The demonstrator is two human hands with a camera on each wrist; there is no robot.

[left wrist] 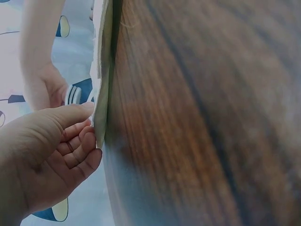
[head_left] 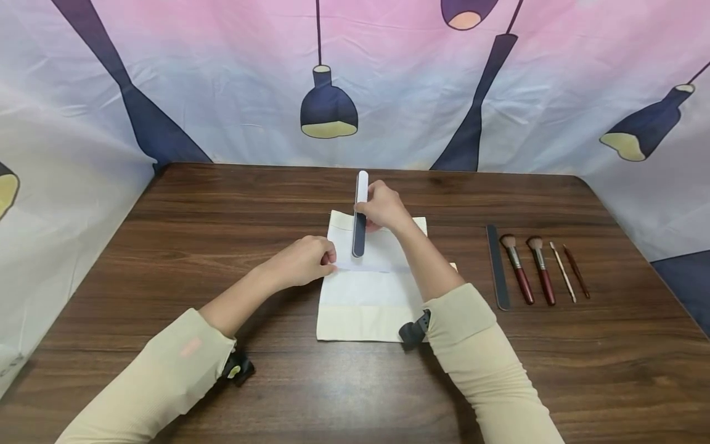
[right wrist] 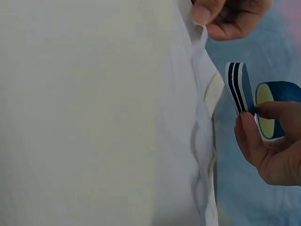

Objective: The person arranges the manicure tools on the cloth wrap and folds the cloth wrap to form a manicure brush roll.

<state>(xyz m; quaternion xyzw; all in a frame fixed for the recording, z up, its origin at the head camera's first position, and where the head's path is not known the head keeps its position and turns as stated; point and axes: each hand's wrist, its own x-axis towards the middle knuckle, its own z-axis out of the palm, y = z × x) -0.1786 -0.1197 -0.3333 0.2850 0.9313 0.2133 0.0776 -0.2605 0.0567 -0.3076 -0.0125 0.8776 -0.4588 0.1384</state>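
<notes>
A white cloth roll (head_left: 363,320) with cream bands lies unfolded on the table, and a pocket seam crosses its middle. My left hand (head_left: 302,262) pinches the left end of that pocket's edge between thumb and fingers. In the right wrist view the pocket edge (right wrist: 200,117) stands slightly wavy and parted from the layer behind. Above the cloth's upper half, my right hand (head_left: 385,206) pinches a long nail buffer (head_left: 359,237), white at the top and dark grey below. Its edge shows black and white stripes in the right wrist view. The buffer's lower end hangs over the pocket edge.
To the right of the cloth lie a dark nail file (head_left: 497,268), two makeup brushes (head_left: 518,271) with red handles, a thin pale stick tool (head_left: 563,271) and a thin brown one (head_left: 577,271). A printed curtain (head_left: 222,92) hangs behind the wooden table (head_left: 166,246).
</notes>
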